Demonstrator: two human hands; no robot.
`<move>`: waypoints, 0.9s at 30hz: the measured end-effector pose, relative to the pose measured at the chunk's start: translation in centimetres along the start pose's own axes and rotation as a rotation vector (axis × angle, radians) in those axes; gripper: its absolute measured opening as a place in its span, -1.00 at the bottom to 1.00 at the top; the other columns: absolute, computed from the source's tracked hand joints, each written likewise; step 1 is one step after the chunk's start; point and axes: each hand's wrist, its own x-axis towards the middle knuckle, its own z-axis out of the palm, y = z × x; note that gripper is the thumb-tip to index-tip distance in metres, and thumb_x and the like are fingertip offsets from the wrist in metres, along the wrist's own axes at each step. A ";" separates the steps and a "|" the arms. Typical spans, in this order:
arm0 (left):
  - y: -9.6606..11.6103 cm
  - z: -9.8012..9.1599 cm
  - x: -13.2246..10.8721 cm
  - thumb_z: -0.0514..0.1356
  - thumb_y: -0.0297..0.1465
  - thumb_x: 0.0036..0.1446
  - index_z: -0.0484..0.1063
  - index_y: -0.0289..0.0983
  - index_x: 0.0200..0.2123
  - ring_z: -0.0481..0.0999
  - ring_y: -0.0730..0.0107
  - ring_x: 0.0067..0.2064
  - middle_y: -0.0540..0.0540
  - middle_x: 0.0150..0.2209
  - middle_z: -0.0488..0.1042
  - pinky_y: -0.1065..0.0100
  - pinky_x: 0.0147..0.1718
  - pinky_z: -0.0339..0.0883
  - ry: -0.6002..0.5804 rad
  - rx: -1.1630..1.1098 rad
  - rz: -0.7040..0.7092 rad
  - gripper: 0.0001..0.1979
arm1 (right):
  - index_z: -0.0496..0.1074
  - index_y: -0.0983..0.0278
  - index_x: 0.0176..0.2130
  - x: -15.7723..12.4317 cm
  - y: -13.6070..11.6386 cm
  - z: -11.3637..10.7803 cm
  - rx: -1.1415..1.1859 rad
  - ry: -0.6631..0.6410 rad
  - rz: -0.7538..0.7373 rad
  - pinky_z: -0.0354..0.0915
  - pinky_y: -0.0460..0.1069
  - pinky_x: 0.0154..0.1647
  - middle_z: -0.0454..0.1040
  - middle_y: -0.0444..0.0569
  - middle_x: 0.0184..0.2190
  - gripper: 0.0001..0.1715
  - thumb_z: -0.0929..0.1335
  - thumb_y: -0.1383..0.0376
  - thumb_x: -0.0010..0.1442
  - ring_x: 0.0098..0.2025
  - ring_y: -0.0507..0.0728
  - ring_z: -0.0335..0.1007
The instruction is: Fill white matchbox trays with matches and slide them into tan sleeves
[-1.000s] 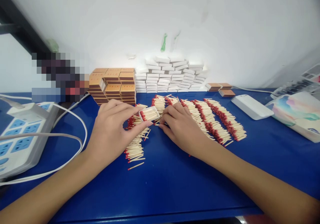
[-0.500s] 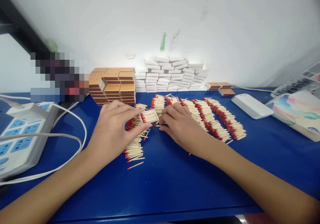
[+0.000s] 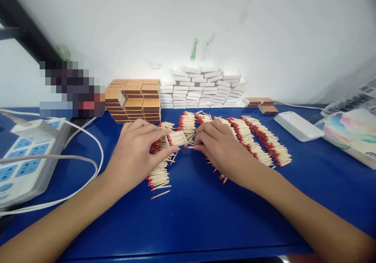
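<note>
My left hand (image 3: 135, 153) pinches a small white matchbox tray (image 3: 176, 138) between thumb and fingers, tilted and partly filled with red-tipped matches. It hovers over a loose heap of matches (image 3: 159, 173) on the blue table (image 3: 194, 212). Right beside the tray, my right hand (image 3: 223, 149) has its fingers curled together on a few matches at the edge of the long match rows (image 3: 261, 141). Some matches lie under its palm.
Stacks of brown matchbox sleeves (image 3: 133, 100) and white trays (image 3: 202, 88) stand against the wall. A power strip (image 3: 26, 157) with white cables (image 3: 88, 169) lies at the left. At the right are a white flat device (image 3: 295, 125) and a colourful pouch (image 3: 349, 131).
My right hand slid slightly right and pulled a few matches toward me from the rows. The left hand and tray stayed almost still.
</note>
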 end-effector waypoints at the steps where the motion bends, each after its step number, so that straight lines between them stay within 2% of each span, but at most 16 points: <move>1: 0.0 0.1 0.0 0.44 -0.14 0.25 0.64 -0.23 -0.06 0.55 0.10 -0.14 -0.08 -0.23 0.67 0.09 -0.09 0.30 -0.005 -0.005 0.007 -0.68 | 0.46 0.28 -0.20 0.0 0.1 -0.3 0.020 0.023 0.009 0.24 0.19 0.06 0.49 0.17 -0.10 -0.75 0.27 0.34 0.54 -0.05 0.29 0.24; 5: 0.5 0.4 -0.3 0.42 -0.12 0.26 0.63 -0.21 -0.05 0.54 0.13 -0.13 -0.05 -0.23 0.67 0.08 -0.05 0.27 -0.043 -0.023 0.032 -0.67 | 0.44 0.27 -0.15 0.2 -0.1 -0.8 0.076 0.088 0.039 0.24 0.18 0.05 0.50 0.16 -0.08 -0.79 0.26 0.31 0.55 -0.04 0.29 0.24; 12: 0.6 0.3 -0.2 0.43 -0.13 0.25 0.63 -0.20 -0.04 0.56 0.12 -0.11 -0.07 -0.19 0.70 0.07 -0.05 0.27 -0.026 0.001 0.022 -0.67 | 0.48 0.25 -0.17 0.0 0.8 -0.6 0.070 -0.005 0.018 0.20 0.15 -0.04 0.49 0.13 -0.12 -0.76 0.25 0.38 0.53 -0.09 0.27 0.21; 16: 0.4 0.2 -0.1 0.44 -0.14 0.24 0.63 -0.22 -0.03 0.56 0.10 -0.12 -0.07 -0.18 0.70 0.05 -0.06 0.28 -0.017 0.017 0.025 -0.66 | 0.54 0.24 -0.04 -0.3 1.4 -0.8 0.124 -0.059 -0.029 0.20 0.13 -0.03 0.48 0.10 -0.11 -0.72 0.27 0.47 0.48 -0.06 0.26 0.20; 19: 0.5 0.2 -0.1 0.44 -0.14 0.24 0.62 -0.23 -0.01 0.56 0.10 -0.12 -0.08 -0.18 0.69 0.05 -0.05 0.29 -0.018 0.010 0.028 -0.64 | 0.56 0.23 0.01 -0.3 1.4 -0.4 0.123 -0.084 -0.050 0.20 0.15 0.01 0.46 0.10 -0.10 -0.73 0.30 0.45 0.48 -0.02 0.26 0.21; 27: 0.5 -0.1 -0.1 0.44 -0.16 0.25 0.62 -0.22 -0.07 0.56 0.08 -0.11 -0.09 -0.21 0.67 0.04 -0.05 0.30 0.014 0.012 0.017 -0.69 | 0.54 0.26 -0.16 0.2 1.1 0.3 0.088 -0.083 -0.065 0.20 0.14 0.03 0.46 0.10 -0.13 -0.75 0.28 0.39 0.53 -0.02 0.25 0.20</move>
